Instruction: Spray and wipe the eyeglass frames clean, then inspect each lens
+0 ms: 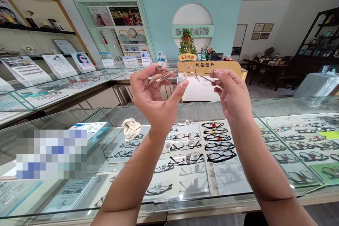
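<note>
I hold a thin metal pair of glasses (197,74) with round lenses up at chest height, above a glass display counter (265,107). My left hand (153,93) pinches the left side, one folded temple arm between its fingertips and the thumb under the lens rim. My right hand (230,90) pinches the right edge of the frame at the hinge. Both hands are raised well above the counter top.
Under the counter glass lie rows of spectacle frames (218,145) on white trays. A crumpled cream cloth (131,128) rests on the glass to the left. More glass cases (66,88) line the left wall. A cashier desk (209,66) with a small decorated tree (186,42) stands ahead.
</note>
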Motion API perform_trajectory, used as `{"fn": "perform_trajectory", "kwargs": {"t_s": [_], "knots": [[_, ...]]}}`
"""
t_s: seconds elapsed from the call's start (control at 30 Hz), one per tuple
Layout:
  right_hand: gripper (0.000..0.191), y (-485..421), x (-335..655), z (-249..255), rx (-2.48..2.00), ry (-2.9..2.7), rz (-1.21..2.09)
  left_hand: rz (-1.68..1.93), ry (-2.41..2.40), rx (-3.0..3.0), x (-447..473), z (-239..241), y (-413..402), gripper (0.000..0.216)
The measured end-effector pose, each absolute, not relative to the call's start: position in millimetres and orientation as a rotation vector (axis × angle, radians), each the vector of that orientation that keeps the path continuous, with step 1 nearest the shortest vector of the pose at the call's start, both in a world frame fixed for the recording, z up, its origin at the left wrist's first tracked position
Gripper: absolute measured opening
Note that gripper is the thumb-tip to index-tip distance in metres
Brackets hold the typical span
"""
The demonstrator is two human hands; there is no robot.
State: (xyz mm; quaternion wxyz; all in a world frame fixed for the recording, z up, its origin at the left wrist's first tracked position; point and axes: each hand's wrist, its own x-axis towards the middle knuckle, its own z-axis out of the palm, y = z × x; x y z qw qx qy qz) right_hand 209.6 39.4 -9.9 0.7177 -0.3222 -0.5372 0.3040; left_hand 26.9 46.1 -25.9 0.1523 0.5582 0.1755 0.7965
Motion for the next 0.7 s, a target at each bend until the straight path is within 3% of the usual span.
{"fn": "perform_trajectory", "kwargs": {"t_s": [0.17, 0.37, 0.63, 0.7], "knots": [[0.020, 37, 207, -9, -0.733, -1.204, 0.698, 2.082, 0.484, 1.592, 27, -24, 43, 0.070], [0.022, 34, 205, -9, -0.720, -1.202, 0.726, 2.251, 0.526, 1.470, 30, -22, 39, 0.060], [0.030, 45, 210, -12, -0.588, -1.254, 0.671, 2.030, 0.354, 1.215, 24, -16, 56, 0.052], [0.025, 48, 210, -14, -0.579, -1.319, 0.576, 1.868, 0.370, 1.181, 19, -15, 63, 0.050]]}}
